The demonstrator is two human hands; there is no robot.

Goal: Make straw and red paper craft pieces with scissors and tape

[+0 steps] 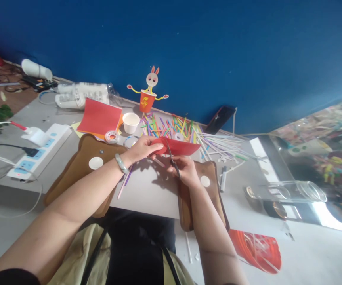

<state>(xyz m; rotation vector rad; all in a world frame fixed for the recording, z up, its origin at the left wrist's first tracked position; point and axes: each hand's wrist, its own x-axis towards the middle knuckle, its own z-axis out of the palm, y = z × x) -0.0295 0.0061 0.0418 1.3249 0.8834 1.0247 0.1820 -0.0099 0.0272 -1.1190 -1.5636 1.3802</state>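
A strip of red paper (184, 147) is held above the table by my left hand (144, 150), its thumb on top near the paper's left end. My right hand (184, 170) is closed round dark scissors (175, 166), whose blades meet the red paper just right of my left thumb. Below the hands lie a purple straw and a pink straw (122, 186). Behind them are a white paper cup (130, 122), a roll of tape (111, 137) and a pile of coloured straws (171, 128).
Brown mats (69, 174) lie under both forearms. Left are a power strip (40, 152), red sheets (99, 116) and bagged cups (81, 95). A rabbit cup figure (147, 101) and a phone (221, 118) stand behind. Right are a glass jar (295, 192) and a red bin (258, 251).
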